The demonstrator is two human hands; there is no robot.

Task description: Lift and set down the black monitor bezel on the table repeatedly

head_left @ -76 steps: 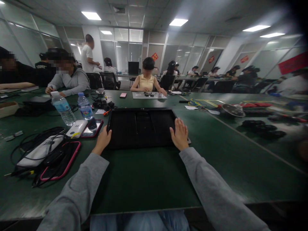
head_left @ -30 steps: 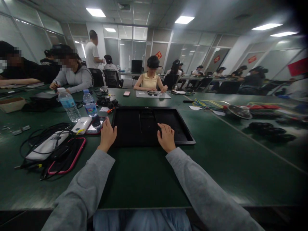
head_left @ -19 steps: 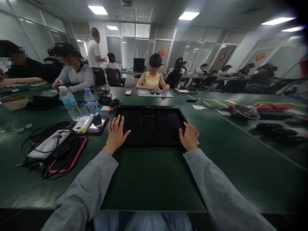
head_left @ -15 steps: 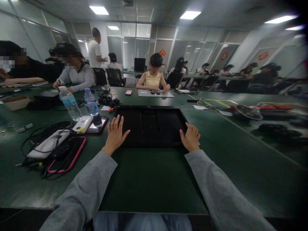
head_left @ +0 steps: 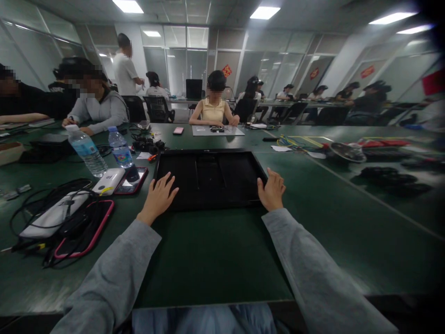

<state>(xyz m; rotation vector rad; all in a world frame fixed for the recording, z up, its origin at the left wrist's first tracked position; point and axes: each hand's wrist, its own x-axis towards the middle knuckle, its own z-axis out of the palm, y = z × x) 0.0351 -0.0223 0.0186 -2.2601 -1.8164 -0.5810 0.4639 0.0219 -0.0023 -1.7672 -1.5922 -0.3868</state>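
A shallow black rectangular tray-like panel (head_left: 239,174) lies flat on the green table in front of me, with a raised rim and a recessed middle strip. My left hand (head_left: 158,197) is at its near left corner, palm down, fingers spread and thumb pointing inward over the panel. At the near right corner is my right hand (head_left: 273,190), its thumb apart from loosely bent fingers beside the rim. Neither hand is closed round the panel. Whether the fingertips press on the rim I cannot tell.
Two water bottles (head_left: 120,148), a phone (head_left: 134,181), a white power bank (head_left: 109,180) and a pink-edged case with tangled cables (head_left: 100,227) crowd the left. A metal bowl-like thing (head_left: 346,152) and cables lie right. A person (head_left: 213,109) sits opposite.
The whole view has shifted slightly, so things appear further left. My hands remain at the panel's two near corners, with the left fingers a little lower along its edge.
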